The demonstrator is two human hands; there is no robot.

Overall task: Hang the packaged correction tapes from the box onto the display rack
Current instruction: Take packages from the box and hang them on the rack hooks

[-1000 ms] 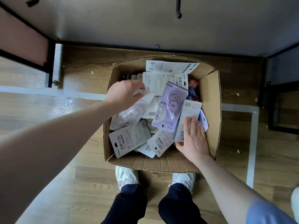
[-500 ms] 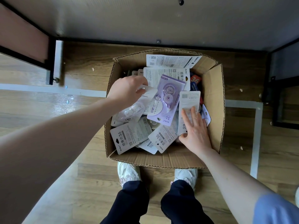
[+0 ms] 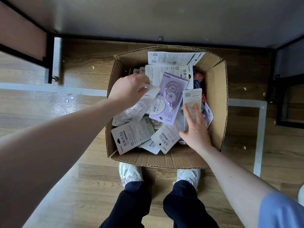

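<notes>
An open cardboard box stands on the floor in front of my feet, filled with several packaged correction tapes. My left hand pinches the top of a white packaged tape at the box's left side. A purple packaged tape lies face up in the middle. My right hand lies with straight fingers on a white card-backed package at the right side of the pile. The display rack's hooks are out of view.
A grey panel with a black base rail rises behind the box. Black metal frames stand at the left and right. Wooden floor with pale tape lines surrounds the box. My white shoes touch its near side.
My left hand has lifted the white package's top slightly. My right hand slid a little up the card-backed package. The camera tilted down, so the overhead hook left the view.
</notes>
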